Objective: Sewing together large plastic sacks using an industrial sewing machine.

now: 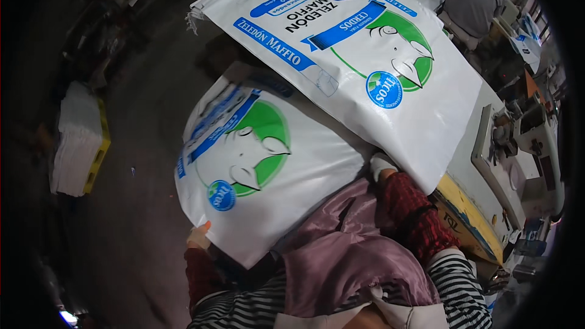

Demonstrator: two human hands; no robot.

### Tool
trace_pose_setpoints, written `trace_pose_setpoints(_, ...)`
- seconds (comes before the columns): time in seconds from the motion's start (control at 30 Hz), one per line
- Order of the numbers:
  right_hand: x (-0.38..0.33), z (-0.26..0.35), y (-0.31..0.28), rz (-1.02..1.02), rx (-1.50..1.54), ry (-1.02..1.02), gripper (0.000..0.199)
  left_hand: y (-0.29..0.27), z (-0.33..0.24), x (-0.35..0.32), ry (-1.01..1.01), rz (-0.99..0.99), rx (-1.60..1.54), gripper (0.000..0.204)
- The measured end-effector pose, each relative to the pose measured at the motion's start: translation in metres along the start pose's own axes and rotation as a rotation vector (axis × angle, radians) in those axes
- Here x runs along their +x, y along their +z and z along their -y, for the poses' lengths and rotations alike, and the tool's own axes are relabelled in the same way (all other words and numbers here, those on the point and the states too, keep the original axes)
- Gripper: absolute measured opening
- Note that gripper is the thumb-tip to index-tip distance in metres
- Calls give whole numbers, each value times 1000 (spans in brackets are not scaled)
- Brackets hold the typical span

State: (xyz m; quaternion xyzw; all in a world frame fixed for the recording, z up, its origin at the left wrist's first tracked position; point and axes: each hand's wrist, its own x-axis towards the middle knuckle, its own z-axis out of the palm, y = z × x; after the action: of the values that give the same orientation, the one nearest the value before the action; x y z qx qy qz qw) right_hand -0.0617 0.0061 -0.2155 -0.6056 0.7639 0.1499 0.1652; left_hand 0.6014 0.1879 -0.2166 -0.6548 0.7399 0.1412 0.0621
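Left hand [198,236]: closed on lower sack [268,176] | right hand [382,164]: under upper sack [365,55]

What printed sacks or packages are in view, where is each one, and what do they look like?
Upper sack: large white woven bag lying flat across the table, with blue banners and a green circle.
Lower sack: same white, blue and green print, over the lap, left hand at its lower corner.
White stack: left floor, on something yellow.

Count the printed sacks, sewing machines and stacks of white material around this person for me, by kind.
Printed white sacks: 2, a lower sack held at its corner by the left hand, and an upper sack on the table
Sewing machines: 1
Stacks of white material: 1
Total: 4
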Motion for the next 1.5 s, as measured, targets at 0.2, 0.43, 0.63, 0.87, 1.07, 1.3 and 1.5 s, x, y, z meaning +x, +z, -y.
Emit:
trace_pose_setpoints(0.2, 23, -21, 31, 154, 112, 18, 27, -50, -109, 44, -942, -48, -754, 48)
trace_pose_setpoints(0.43, 28, -34, 17, 71, 252, -23, 29, -25, -221, 52, 190, -357, 101, 41)
trace_pose_setpoints(0.63, -3, -36, -8, -89, 435, -69, 31, 68, -220, 90, 4, 606, 152, 34)
trace_pose_setpoints(0.87, -109, -90, 2, -198, 581, -64, 34, -164, -507, 193, 418, -116, -720, 19)
trace_pose_setpoints(1.07, -166, -103, -58, 273, 543, -159, 55, -175, -707, 213, 902, -428, -201, 55)
trace_pose_setpoints(1.3, -202, -184, -60, 95, 1369, -462, 54, -123, -745, 263, 705, -270, -420, 26)
trace_pose_setpoints(1.5, -111, -231, -107, -777, 1663, -62, 23, -130, -735, 280, 471, -212, -965, 15)
